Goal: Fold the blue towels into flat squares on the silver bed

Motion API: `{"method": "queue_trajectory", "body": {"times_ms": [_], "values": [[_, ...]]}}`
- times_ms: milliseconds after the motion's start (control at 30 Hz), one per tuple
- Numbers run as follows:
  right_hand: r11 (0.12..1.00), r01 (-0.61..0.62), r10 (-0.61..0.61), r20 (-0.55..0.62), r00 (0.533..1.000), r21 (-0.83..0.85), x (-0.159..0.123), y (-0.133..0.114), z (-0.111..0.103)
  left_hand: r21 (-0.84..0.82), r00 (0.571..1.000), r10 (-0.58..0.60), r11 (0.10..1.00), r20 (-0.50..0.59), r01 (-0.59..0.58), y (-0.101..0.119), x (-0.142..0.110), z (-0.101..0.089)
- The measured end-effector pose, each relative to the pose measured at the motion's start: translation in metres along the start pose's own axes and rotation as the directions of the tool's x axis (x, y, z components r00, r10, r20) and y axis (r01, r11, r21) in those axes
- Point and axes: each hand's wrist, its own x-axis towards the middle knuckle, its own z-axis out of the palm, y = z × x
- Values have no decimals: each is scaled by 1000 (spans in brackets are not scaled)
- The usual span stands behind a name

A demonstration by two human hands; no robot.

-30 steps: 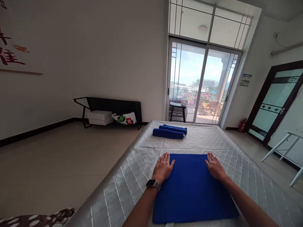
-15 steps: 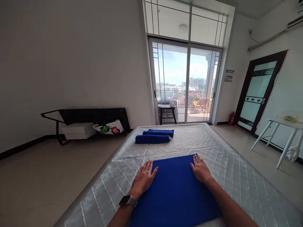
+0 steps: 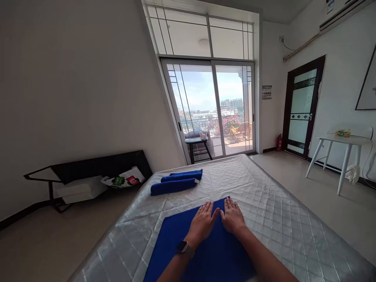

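Note:
A blue cloth, looking like a towel, lies flat on the silvery quilted mattress in front of me. My left hand rests flat on its far part, fingers outstretched and the thumb pointing toward the other hand. Close beside it, my right hand lies flat near the cloth's far right corner, fingers straight. Neither hand grips anything. A watch is on my left wrist. Farther off on the mattress are two rolled or folded blue cloths, side by side; the nearer one shows a small white tag.
On the left, a black bench-like frame stands by the wall with white blocks and a printed bag. A dark stool is near the glass sliding door. At right stands a white chair with a tissue pack on it.
My left hand has moved right across the cloth, from its left edge to beside my right hand. The view has turned right and tilted.

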Motion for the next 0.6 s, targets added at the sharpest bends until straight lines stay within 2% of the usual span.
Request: {"method": "queue_trajectory", "body": {"times_ms": [67, 133, 233, 333, 500, 600], "values": [[999, 38, -38, 2, 999, -17, 1, 3, 2, -16, 996, 93, 996, 2, -93, 30, 17, 11], [997, 68, -68, 7, 998, -24, 2, 5, 5, -29, 994, 113, 993, 2, -113, 45, 23, 20], [998, 60, -60, -22, 998, -2, 4, 6, 9, -5, 998, 64, 998, -29, -64, 40, 15, 27], [999, 21, -19, -58, 998, 26, 5, 3, 10, 74, 999, 27, 997, -30, -25, 4, -9, 30], [1000, -1, 2, -44, 999, 23, 3, 1, 6, 168, 992, -129, 978, 13, 125, -93, -68, 38], [1000, 3, -3, -46, 999, -7, 2, 1, 5, 163, 983, -165, 971, -76, 176, -136, -96, 47]]}}
